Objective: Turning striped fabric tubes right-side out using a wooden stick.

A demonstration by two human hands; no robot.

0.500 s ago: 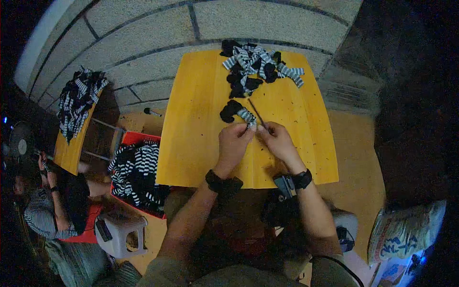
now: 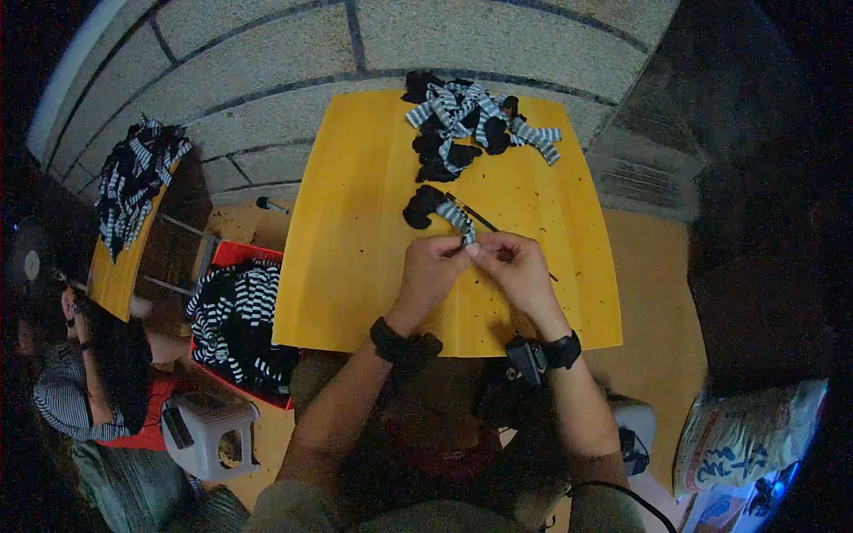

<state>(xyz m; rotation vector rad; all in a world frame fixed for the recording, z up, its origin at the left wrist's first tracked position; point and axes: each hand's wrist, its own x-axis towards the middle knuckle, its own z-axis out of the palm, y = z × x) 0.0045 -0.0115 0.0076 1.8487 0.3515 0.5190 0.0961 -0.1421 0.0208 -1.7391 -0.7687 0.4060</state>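
Left hand and right hand pinch a grey-and-white striped, black-ended knit piece, likely steadying it; slim dark rod by right.

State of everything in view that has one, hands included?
Left hand: pinching near end of striped cloth
Right hand: pinching the same end
Striped cloth: curved, black end bunched
Dark stick: slanted by right hand, grip unclear
Main table: speckled
Cloth pile on it: heaped, tangled
Red bin: filled with striped fabric
White stool: upright
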